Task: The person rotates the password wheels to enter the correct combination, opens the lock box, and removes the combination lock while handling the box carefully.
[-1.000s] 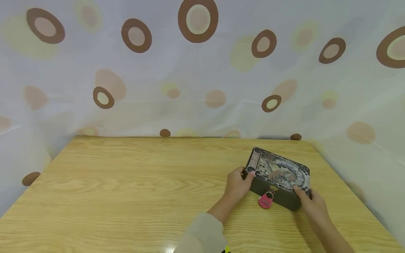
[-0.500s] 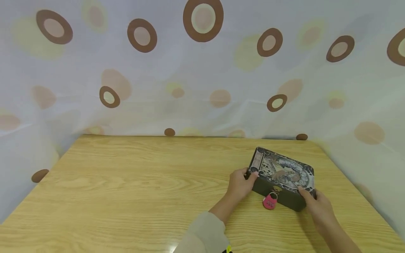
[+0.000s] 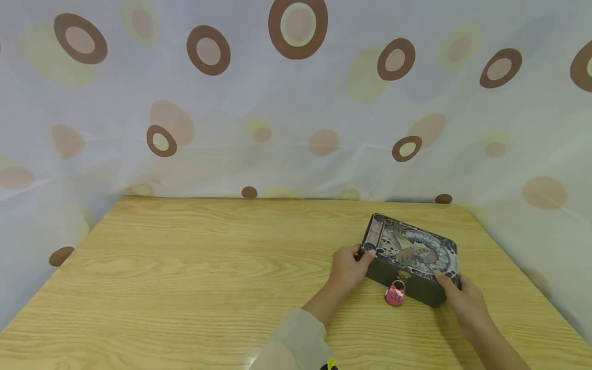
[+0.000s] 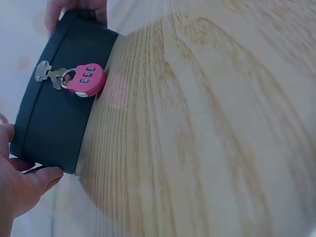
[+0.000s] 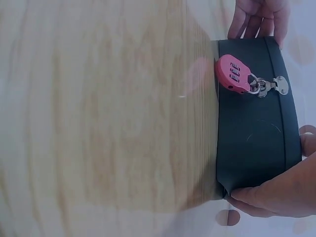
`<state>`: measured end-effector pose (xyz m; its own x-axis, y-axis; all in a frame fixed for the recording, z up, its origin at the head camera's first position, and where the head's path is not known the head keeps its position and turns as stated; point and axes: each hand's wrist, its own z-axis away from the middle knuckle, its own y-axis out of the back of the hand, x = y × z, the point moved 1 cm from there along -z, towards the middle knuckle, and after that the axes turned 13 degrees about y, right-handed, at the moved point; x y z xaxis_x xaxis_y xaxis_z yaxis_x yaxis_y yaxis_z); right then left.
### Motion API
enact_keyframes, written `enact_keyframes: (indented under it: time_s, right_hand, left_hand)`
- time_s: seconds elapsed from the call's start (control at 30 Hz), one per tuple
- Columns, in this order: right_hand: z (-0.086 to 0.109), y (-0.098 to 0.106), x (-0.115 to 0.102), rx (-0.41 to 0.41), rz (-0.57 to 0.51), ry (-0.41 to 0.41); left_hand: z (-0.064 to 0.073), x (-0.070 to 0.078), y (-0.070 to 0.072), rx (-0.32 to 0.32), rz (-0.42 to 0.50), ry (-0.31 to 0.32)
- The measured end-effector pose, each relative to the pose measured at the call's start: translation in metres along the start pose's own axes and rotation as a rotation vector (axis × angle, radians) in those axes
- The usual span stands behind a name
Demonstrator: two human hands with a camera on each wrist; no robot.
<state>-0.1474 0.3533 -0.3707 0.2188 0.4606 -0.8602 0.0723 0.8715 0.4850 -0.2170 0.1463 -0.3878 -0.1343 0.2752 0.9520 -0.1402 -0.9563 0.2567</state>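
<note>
A dark box (image 3: 407,280) with an ornate printed lid (image 3: 416,249) sits at an angle on the right part of the table. My left hand (image 3: 348,268) grips its left end, the thumb on the lid's front corner. At the opposite end my right hand (image 3: 467,303) holds the box, thumb over the lid's near right corner. From the metal hasp (image 4: 43,71) on the front hangs a pink combination padlock (image 3: 395,294), its number dials facing out. In both wrist views the padlock (image 5: 233,74) is looped through the hasp by its shackle, and the lid is closed.
The wood-grain table (image 3: 194,277) stretches away to the left of the box. A pale sheet (image 3: 277,103) with brown and beige circles hangs behind the table and along its sides.
The whole head view has shifted slightly. The padlock has swung a little, and its dials show more clearly now. Both hands keep their grip on the box.
</note>
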Motion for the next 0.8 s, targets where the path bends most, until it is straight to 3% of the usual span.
enact_keyframes:
  time_s: [0.33, 0.8]
  right_hand:
    - [-0.001, -0.006, -0.005, -0.015, 0.006, 0.015]
    - [-0.004, -0.015, -0.009, -0.001, -0.037, 0.023]
  left_hand:
    - [0.002, -0.001, 0.008, 0.015, 0.005, 0.019]
    - [0.001, -0.008, 0.014, 0.036, 0.005, -0.002]
